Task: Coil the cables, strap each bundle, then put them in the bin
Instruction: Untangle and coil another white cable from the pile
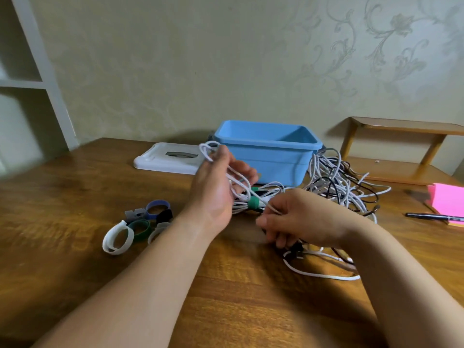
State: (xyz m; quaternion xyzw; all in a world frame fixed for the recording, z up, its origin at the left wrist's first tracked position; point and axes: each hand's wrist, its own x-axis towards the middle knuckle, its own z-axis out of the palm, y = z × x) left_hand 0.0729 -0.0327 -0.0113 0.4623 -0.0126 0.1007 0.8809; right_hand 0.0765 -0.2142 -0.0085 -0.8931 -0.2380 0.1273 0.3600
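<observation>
Above the middle of the wooden tabletop [75,197], the left hand [216,187] grips a coiled white cable [238,180] bound by a green strap [253,203], while the right hand [301,222], just beside the strap, curls its fingers round a white strand of that bundle. Behind the hands, at the far edge, stands the open blue bin [268,151], with a white lid [170,159] to its left and a tangle of white and black cables [339,179] to its right; loose strap rings [140,223] lie toward the left edge.
</observation>
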